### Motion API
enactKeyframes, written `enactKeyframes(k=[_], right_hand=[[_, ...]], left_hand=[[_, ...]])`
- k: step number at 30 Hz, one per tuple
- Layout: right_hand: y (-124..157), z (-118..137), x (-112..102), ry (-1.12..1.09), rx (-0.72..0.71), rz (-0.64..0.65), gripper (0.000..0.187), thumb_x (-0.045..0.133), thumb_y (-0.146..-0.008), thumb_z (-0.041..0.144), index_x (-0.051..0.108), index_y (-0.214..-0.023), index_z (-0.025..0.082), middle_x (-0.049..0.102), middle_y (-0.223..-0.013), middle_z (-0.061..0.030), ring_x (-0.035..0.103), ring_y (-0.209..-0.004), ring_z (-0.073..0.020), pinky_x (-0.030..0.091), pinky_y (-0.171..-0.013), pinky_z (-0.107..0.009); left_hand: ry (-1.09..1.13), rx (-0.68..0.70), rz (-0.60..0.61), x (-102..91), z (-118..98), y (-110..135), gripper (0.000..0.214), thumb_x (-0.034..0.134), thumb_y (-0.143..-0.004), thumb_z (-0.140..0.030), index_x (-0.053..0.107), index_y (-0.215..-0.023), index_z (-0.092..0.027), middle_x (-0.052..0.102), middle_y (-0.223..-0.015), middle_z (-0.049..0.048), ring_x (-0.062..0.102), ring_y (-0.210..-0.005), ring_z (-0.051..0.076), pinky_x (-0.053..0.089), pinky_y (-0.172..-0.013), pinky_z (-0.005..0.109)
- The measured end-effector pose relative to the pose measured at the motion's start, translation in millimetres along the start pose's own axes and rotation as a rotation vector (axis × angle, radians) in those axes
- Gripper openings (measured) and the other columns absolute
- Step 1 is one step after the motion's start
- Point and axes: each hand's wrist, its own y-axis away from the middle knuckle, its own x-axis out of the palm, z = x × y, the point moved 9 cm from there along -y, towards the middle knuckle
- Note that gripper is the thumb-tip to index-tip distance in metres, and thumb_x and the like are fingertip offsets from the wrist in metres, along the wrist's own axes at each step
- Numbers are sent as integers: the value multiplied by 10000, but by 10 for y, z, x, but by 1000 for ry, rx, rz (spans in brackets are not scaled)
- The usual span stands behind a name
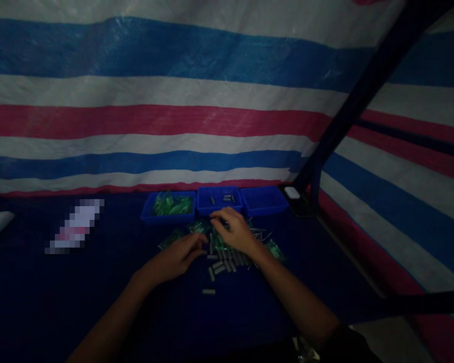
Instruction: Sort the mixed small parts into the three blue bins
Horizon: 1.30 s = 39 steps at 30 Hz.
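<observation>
My left hand [182,255] is just left of a pile of small grey metal cylinders [227,264], its fingers bent and its thumb and forefinger a little apart, with nothing visible between them. Above the pile, my right hand [234,231] has its thumb and fingertips together in a pinch near the front of the middle blue tray [200,207]. What the pinch holds, if anything, is too dark to make out. Green-tinted clear plastic packets [217,243] lie partly under my right hand. A single cylinder [209,291] lies apart, nearer to me.
The left blue tray [147,217] contains green packets; a few metal cylinders lie in the middle one. To their right stands another blue tray [265,201]. Thin metal rods [263,234] are scattered beyond my right wrist. A white case [291,192] rests by the dark frame post [315,181].
</observation>
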Motion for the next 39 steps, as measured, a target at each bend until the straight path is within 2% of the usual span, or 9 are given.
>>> enactKeyframes(k=[4, 6, 11, 17, 22, 25, 28, 34, 39], right_hand=[[220, 229, 219, 101, -99, 162, 345, 567, -781, 277, 502, -1109, 191, 596, -954, -64, 526, -907, -191, 404, -827, -334], [260, 250, 228, 115, -96, 172, 314, 541, -796, 242, 493, -1103, 192, 579, -953, -64, 520, -903, -184, 406, -815, -321], [252, 259, 274, 213, -165, 187, 125, 466, -818, 159, 571, -885, 171, 560, -809, -46, 517, -789, -160, 411, -725, -290], [252, 322, 239, 306, -151, 103, 177, 457, -852, 249, 578, -947, 162, 597, -833, -51, 529, -802, -176, 408, -751, -313], [262, 380, 191, 360, -159, 77, 244, 399, -889, 289, 607, -853, 167, 574, -743, -38, 523, -752, -159, 393, -728, -292], [236, 406, 86, 319, -164, 10, 332, 342, -903, 280, 581, -705, 162, 533, -655, -24, 501, -668, -143, 374, -663, -283], [186, 455, -7, 244, -190, -58, 355, 330, -899, 290, 546, -649, 160, 502, -615, -13, 480, -619, -134, 354, -614, -272], [24, 509, -252, 136, -145, -252, 201, 467, -836, 322, 562, -903, 157, 515, -628, 17, 476, -567, -114, 349, -581, -240], [-18, 644, -367, 205, -245, -260, 195, 468, -805, 293, 557, -692, 160, 501, -608, 7, 448, -558, -106, 326, -572, -237]], left_hand=[[108, -70, -279, -242, 90, -1, 220, 391, -866, -288, 419, -1068, -205, 599, -934, 32, 579, -849, 148, 444, -757, 274], [173, -110, -360, -258, 133, 10, 249, 406, -857, -298, 388, -1084, -198, 602, -875, 22, 588, -782, 140, 456, -703, 263], [270, -153, -427, -151, 108, 4, 223, 392, -855, -313, 401, -1044, -194, 580, -779, -6, 558, -640, 114, 448, -613, 243], [213, -183, -524, -242, 31, 48, 194, 393, -854, -320, 441, -989, -189, 551, -683, -31, 514, -564, 113, 400, -532, 234], [194, -39, -523, -343, -82, 70, 278, 326, -886, -327, 542, -925, -158, 501, -587, -34, 512, -550, 104, 406, -559, 236], [276, 116, -463, -369, -179, 36, 233, 486, -804, -305, 544, -956, -137, 584, -714, 0, 556, -628, 107, 443, -602, 239], [209, 211, -478, -475, -289, -10, 231, 559, -753, -293, 541, -918, -132, 590, -752, 1, 569, -693, 110, 446, -657, 239], [133, 223, -484, -774, -460, -145, 113, 508, -795, -228, 507, -844, -126, 527, -680, -23, 514, -636, 87, 413, -636, 225], [85, 216, -394, -802, -583, -141, 199, 431, -848, -294, 506, -762, -131, 500, -657, -21, 478, -638, 90, 394, -639, 225]])
